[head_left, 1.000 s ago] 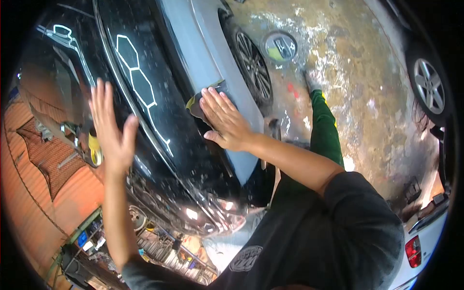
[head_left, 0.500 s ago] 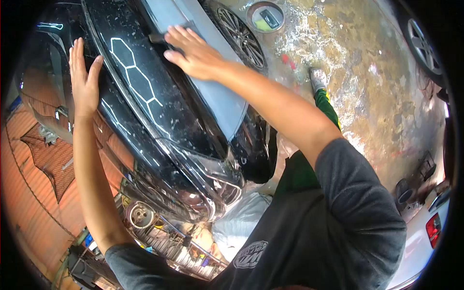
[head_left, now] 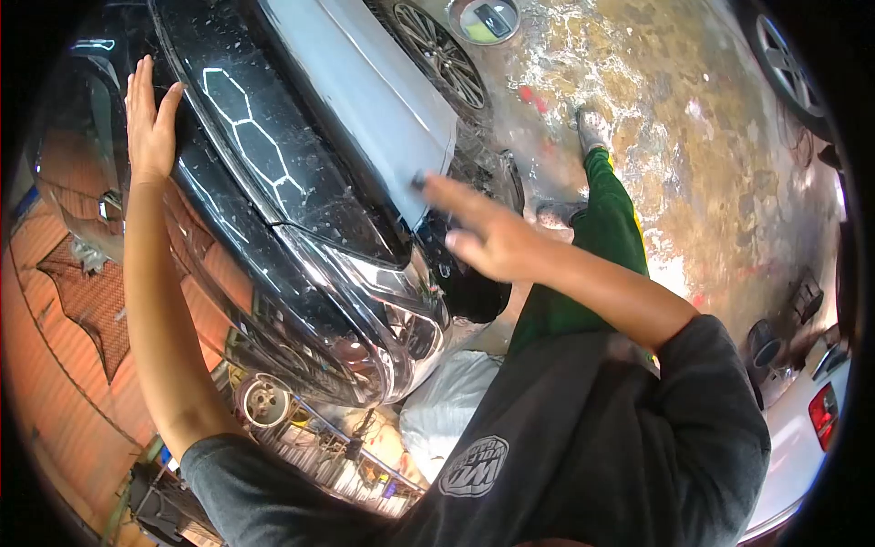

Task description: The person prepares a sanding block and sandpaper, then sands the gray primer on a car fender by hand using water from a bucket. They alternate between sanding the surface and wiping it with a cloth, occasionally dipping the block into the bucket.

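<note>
My left hand [head_left: 150, 128] lies flat on the glossy black car [head_left: 273, 100], fingers together and thumb spread. Nothing is in it. My right hand [head_left: 492, 232] is over the lower end of a grey, matte car panel [head_left: 365, 82], smeared by motion. At its fingertips, against the panel, shows a small dark pad [head_left: 420, 180]; the hand hides part of it and the blur hides its exact kind. Beside the panel, the black bodywork carries pale specks and bright hexagonal light reflections. The headlight [head_left: 406, 333] is close below my right hand.
A round basin [head_left: 485, 18] with a dark block in it stands on the stained floor [head_left: 693, 164] beside the car wheel [head_left: 439, 55]. A light plastic sheet [head_left: 447, 401] lies near the bumper. A white car [head_left: 802, 447] is at the right. Cluttered shelving [head_left: 319, 447] is below left.
My right hand has swept down along the grey panel towards its lower end, with the dark pad at its fingers. My left hand stays on the black car, nearly unmoved.
</note>
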`<state>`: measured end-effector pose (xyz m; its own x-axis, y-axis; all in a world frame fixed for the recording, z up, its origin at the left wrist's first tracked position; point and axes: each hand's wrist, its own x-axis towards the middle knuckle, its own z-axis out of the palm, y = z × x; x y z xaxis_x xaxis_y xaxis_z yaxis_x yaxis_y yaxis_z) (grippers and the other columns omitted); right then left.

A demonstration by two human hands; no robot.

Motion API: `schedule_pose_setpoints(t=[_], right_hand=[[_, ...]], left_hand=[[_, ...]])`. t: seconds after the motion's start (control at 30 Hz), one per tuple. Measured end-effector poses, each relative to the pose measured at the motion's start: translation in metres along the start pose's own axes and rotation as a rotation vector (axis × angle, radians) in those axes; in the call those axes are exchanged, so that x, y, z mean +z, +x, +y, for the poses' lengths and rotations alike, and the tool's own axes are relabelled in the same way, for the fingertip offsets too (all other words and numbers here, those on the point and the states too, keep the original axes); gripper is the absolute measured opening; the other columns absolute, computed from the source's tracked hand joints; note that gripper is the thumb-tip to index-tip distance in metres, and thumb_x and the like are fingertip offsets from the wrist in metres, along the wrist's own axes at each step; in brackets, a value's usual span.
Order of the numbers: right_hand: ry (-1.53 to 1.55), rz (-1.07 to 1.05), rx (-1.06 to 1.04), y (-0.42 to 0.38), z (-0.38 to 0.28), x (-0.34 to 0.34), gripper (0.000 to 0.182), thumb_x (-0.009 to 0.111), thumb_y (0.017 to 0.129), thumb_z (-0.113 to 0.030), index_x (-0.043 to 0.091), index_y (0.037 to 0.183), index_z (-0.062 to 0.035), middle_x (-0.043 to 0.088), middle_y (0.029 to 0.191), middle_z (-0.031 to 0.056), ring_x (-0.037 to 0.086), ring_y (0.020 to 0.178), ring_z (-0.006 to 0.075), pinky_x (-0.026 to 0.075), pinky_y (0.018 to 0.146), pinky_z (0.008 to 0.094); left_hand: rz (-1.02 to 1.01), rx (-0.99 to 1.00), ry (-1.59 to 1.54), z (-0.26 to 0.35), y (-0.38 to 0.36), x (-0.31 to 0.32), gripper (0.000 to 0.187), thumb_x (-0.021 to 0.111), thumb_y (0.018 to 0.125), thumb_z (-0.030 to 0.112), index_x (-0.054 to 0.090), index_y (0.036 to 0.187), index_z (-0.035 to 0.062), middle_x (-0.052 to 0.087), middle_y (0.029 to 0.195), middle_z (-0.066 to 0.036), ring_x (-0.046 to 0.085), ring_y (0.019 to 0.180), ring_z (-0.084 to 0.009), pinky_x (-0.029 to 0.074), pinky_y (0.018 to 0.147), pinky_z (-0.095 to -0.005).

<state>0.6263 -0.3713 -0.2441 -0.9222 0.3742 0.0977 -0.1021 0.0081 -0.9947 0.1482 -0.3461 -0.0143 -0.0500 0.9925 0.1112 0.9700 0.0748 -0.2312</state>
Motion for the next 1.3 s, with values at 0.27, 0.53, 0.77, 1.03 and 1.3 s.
schedule_pose_setpoints(t=[0.27,0.53,0.77,1.03,1.3], right_hand=[[-0.144,0.123,-0.004,-0.001,0.013,0.037,0.073,0.055,0.099,-0.022,0.024,0.159,0.0061,0.022,0.166,0.0289,0.017,0.157,0.0392,0.014,0.129,0.048],[-0.222,0.276,0.228,0.009,0.024,0.085,0.079,0.045,0.106,-0.045,0.022,0.158,0.0103,0.013,0.167,0.0314,0.009,0.158,0.043,0.009,0.129,0.0492],[-0.196,0.26,0.266,-0.01,0.004,0.104,0.083,0.04,0.106,-0.05,0.021,0.157,0.0126,0.013,0.167,0.0325,0.009,0.158,0.0411,0.007,0.128,0.0509],[-0.282,0.265,0.277,-0.004,0.008,0.092,0.078,0.036,0.108,-0.05,0.029,0.155,0.0114,0.022,0.164,0.0325,0.016,0.157,0.0426,0.011,0.126,0.0559],[-0.256,0.337,0.442,0.018,0.039,0.082,0.082,0.034,0.107,-0.055,0.027,0.156,0.0112,0.018,0.166,0.0315,0.012,0.157,0.0442,0.01,0.126,0.0565]], left_hand=[[-0.033,-0.013,0.014,-0.004,0.0,0.001,0.07,0.056,0.103,0.039,0.034,0.16,0.006,0.031,0.167,-0.016,0.018,0.158,-0.0347,0.016,0.127,-0.0421],[-0.048,0.086,0.028,-0.003,-0.003,-0.003,0.068,0.052,0.105,0.037,0.031,0.161,0.0042,0.027,0.169,-0.015,0.016,0.158,-0.0339,0.013,0.128,-0.0425],[-0.039,0.024,-0.003,-0.003,0.0,0.001,0.062,0.049,0.107,0.033,0.032,0.161,0.0067,0.024,0.171,-0.015,0.016,0.159,-0.0323,0.012,0.128,-0.0413],[-0.06,0.034,-0.012,-0.01,-0.001,0.0,0.07,0.051,0.105,0.04,0.029,0.163,0.0071,0.024,0.171,-0.015,0.015,0.159,-0.0318,0.011,0.127,-0.0409],[-0.097,0.126,0.037,-0.027,-0.003,0.001,0.07,0.05,0.106,0.041,0.027,0.164,0.0091,0.023,0.171,-0.015,0.015,0.159,-0.0315,0.011,0.128,-0.0414]])
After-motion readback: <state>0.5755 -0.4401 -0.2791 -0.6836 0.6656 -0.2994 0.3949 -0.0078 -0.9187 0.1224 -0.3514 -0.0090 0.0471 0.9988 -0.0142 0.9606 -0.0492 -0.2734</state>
